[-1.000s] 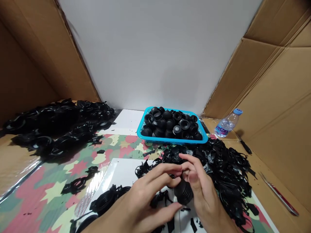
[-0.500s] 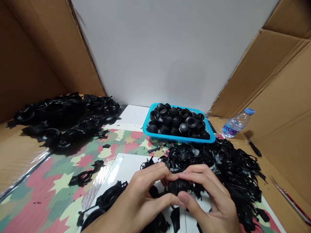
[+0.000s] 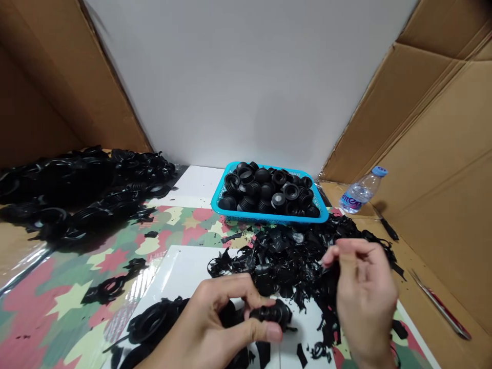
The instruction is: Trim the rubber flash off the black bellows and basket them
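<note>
My left hand [image 3: 226, 318] grips a black ribbed rubber part [image 3: 274, 313] between thumb and fingers, low over the white board [image 3: 180, 261]. Thin shreds of rubber stick out from the part's right end. To the right, my right hand [image 3: 363, 292] is raised at the edge of a heap of black rubber scraps [image 3: 284, 251]. Its fingers are curled in and slightly blurred; what they pinch, if anything, cannot be made out. Untrimmed black rubber rings [image 3: 151, 320] lie beside my left wrist, partly hidden by it.
A blue basket [image 3: 269, 219] full of black ribbed rubber parts stands at the back. A larger black rubber pile [image 3: 88, 205] lies at left. On the right are a water bottle [image 3: 361, 192], a dark-handled tool [image 3: 389, 228] and red-handled tweezers [image 3: 442, 305]. Cardboard walls [image 3: 434, 154] flank the table.
My right hand has let go of the rubber part and moved right, toward the scrap heap. The left hand keeps hold of it. The view has shifted slightly to the right.
</note>
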`<action>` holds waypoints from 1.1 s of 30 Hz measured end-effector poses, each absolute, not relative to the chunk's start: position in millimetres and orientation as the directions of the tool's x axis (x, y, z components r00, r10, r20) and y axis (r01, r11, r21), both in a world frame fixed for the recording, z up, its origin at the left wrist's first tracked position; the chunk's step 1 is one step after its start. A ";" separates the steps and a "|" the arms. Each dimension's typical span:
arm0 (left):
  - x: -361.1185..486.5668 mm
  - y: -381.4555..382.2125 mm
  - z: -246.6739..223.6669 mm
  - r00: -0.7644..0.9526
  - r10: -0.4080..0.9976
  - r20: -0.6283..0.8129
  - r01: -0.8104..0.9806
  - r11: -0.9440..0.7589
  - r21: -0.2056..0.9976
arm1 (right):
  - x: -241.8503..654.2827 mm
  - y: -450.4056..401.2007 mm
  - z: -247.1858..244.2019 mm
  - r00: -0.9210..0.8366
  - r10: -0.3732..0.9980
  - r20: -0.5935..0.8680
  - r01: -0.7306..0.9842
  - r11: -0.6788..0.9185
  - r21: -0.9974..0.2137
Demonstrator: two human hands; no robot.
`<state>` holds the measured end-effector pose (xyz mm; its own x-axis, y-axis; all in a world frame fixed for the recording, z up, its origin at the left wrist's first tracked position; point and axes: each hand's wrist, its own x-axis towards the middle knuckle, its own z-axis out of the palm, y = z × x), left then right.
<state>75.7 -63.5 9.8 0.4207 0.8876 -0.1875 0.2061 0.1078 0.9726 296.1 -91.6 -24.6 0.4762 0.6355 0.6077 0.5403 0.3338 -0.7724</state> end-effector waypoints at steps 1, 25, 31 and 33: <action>74.7 -64.3 11.3 0.431 0.882 -0.188 0.226 0.096 0.969 | 303.4 -90.7 -23.5 0.493 0.648 0.580 0.542 0.293 -0.788; 58.7 -51.8 20.1 0.499 0.858 -0.123 0.173 0.040 0.984 | 311.3 -107.8 -18.2 -0.591 0.719 0.367 0.564 0.693 -0.449; 57.4 -50.4 13.7 0.468 0.881 -0.069 0.197 -0.028 0.980 | 319.8 -117.3 -18.0 -0.397 0.817 0.418 0.516 0.575 -0.635; 58.0 -51.3 12.4 0.468 0.883 -0.028 0.221 -0.087 0.971 | 322.9 -122.6 -22.1 -0.234 0.848 0.476 0.568 0.516 -0.641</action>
<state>58.0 -51.3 12.4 0.4685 0.8830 -0.0277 0.2208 -0.0866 0.9715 322.9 -122.6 -22.1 -0.2343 0.8479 0.4755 0.5678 0.5164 -0.6411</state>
